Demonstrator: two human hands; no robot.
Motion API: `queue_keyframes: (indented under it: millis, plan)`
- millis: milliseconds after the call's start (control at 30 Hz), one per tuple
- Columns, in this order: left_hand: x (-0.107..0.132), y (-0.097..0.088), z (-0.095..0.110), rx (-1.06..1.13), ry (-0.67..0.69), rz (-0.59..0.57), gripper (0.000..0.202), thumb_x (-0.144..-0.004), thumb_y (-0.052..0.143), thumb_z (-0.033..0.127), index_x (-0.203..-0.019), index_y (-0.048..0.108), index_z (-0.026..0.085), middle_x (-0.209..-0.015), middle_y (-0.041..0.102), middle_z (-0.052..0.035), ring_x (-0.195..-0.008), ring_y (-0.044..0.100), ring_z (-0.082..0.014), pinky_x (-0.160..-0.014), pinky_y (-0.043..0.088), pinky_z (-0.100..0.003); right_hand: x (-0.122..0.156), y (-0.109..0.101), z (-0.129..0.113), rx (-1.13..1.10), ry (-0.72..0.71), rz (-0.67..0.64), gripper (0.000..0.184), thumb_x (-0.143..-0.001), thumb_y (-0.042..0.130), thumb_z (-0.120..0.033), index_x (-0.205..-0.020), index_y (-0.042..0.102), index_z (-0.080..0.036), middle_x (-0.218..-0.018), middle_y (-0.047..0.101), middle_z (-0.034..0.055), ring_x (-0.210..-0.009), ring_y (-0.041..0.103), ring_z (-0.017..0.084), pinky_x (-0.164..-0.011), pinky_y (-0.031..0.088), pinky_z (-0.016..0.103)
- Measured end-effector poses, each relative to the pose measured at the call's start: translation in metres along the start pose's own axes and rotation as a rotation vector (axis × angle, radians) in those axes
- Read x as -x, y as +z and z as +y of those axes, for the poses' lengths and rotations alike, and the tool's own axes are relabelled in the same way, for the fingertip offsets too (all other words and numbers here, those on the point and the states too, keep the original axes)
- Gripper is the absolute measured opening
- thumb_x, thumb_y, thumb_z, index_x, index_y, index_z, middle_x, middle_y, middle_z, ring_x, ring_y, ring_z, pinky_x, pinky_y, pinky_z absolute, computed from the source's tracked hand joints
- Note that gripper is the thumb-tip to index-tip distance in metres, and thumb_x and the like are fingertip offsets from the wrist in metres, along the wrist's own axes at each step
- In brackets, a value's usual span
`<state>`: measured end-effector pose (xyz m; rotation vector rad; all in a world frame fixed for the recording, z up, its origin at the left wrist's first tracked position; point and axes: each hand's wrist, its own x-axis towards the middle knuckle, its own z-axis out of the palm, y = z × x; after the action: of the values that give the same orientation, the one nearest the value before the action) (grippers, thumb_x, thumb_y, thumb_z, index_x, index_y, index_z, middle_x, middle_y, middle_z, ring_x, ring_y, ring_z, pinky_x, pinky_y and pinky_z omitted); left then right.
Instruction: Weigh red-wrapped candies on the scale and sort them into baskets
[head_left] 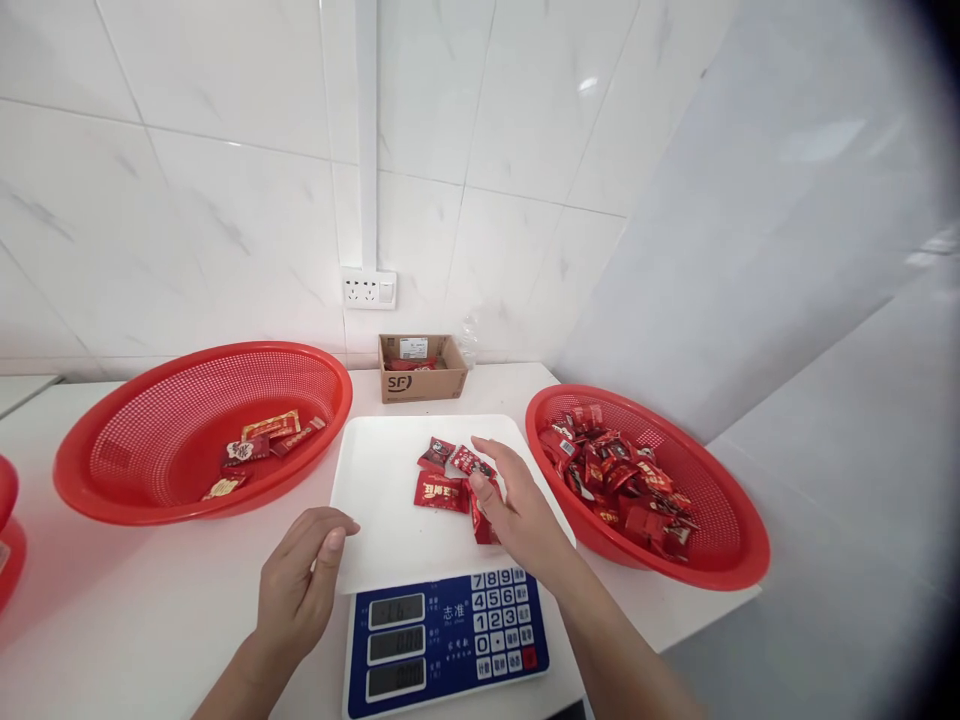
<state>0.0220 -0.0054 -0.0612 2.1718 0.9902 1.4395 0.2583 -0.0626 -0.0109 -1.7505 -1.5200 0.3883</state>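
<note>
Several red candy packets [441, 491] lie on the white tray [382, 515] of a digital weighing scale. My right hand [517, 510] is over the tray's right side, thumb and fingers apart around a patterned red packet [472, 461]. Whether it touches that packet I cannot make out. Another red packet [482, 522] lies partly under the palm. By the tray's left edge is my left hand [304, 570], loosely curved, thumb apart from the fingers, with nothing visible in it. Below the tray sits the scale's blue panel [454, 640] with three displays and a keypad.
On the right stands a red basket [731, 550] heaped with small red packets [622, 475]. A larger red basket [97, 490] on the left holds several packets. Behind the scale is a cardboard box [424, 385] with red packets inside. A socket [369, 289] is on the tiled wall.
</note>
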Motion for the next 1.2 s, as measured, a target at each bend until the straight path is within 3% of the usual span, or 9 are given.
queue_keyframes:
  millis: [67,233,367,600,733,900,1033,1200]
  plan:
    - [-0.001,-0.002,-0.001,-0.024,0.04,-0.016,0.022,-0.089,0.041,0.019,-0.079,0.061,0.019,-0.076,0.066,-0.0048,-0.073,0.062,-0.0165,-0.062,0.05,-0.024,0.006,-0.005,-0.002,0.083,-0.032,-0.032,0.039,-0.091,0.041,-0.04,-0.124,0.053,-0.022,-0.133,0.05,0.009,-0.13,0.036,0.024,-0.108,0.029,0.046]
    - [-0.003,-0.004,-0.002,-0.043,0.066,-0.035,0.022,-0.089,0.041,0.018,-0.08,0.061,0.019,-0.076,0.067,-0.0048,-0.073,0.064,-0.0163,-0.061,0.051,-0.024,0.024,-0.014,0.001,0.193,-0.03,-0.252,0.027,-0.087,0.049,-0.024,-0.108,0.066,-0.023,-0.124,0.058,0.007,-0.121,0.046,0.023,-0.103,0.037,0.043]
    - [-0.003,-0.003,0.0,-0.049,0.048,-0.03,0.023,-0.089,0.041,0.021,-0.078,0.062,0.019,-0.075,0.067,-0.0049,-0.071,0.064,-0.0168,-0.06,0.051,-0.024,0.023,-0.012,0.006,0.258,-0.017,-0.226,0.03,-0.087,0.046,-0.016,-0.108,0.066,-0.022,-0.126,0.057,0.0073,-0.121,0.047,0.022,-0.104,0.038,0.043]
    - [-0.005,-0.003,0.001,-0.044,0.083,-0.025,0.022,-0.089,0.041,0.018,-0.078,0.061,0.019,-0.074,0.067,-0.0043,-0.071,0.063,-0.0157,-0.059,0.05,-0.023,0.011,0.005,-0.007,0.398,-0.074,-0.294,0.04,-0.087,0.048,-0.021,-0.126,0.056,-0.017,-0.137,0.051,0.0076,-0.135,0.031,0.026,-0.111,0.023,0.049]
    - [-0.003,-0.004,-0.002,-0.058,0.062,-0.046,0.023,-0.089,0.04,0.02,-0.079,0.061,0.019,-0.075,0.067,-0.0052,-0.072,0.063,-0.0167,-0.06,0.051,-0.025,0.016,0.013,-0.017,0.419,-0.071,-0.318,0.04,-0.087,0.05,-0.025,-0.126,0.056,-0.017,-0.13,0.056,0.0094,-0.132,0.034,0.029,-0.111,0.016,0.053]
    - [-0.005,-0.004,0.001,-0.034,0.063,-0.029,0.024,-0.089,0.041,0.021,-0.076,0.061,0.019,-0.072,0.067,-0.0053,-0.069,0.064,-0.0169,-0.058,0.051,-0.025,0.026,0.009,-0.017,0.392,-0.117,-0.305,0.036,-0.087,0.051,-0.025,-0.122,0.059,-0.02,-0.119,0.062,0.0096,-0.121,0.045,0.028,-0.109,0.024,0.052]
    - [-0.007,-0.004,0.003,-0.026,0.086,-0.01,0.023,-0.088,0.042,0.019,-0.076,0.061,0.019,-0.071,0.067,-0.0047,-0.069,0.063,-0.0161,-0.058,0.051,-0.023,0.027,-0.001,-0.005,0.446,-0.1,-0.199,0.035,-0.088,0.048,-0.022,-0.121,0.06,-0.021,-0.125,0.058,0.0118,-0.123,0.045,0.029,-0.104,0.034,0.053]
    - [-0.005,-0.004,-0.001,-0.045,0.074,-0.045,0.023,-0.089,0.041,0.02,-0.078,0.061,0.019,-0.074,0.067,-0.0051,-0.071,0.063,-0.0165,-0.06,0.05,-0.024,0.027,-0.006,-0.001,0.438,-0.007,-0.221,0.036,-0.088,0.044,-0.019,-0.12,0.06,-0.017,-0.132,0.053,0.012,-0.125,0.045,0.026,-0.102,0.041,0.045]
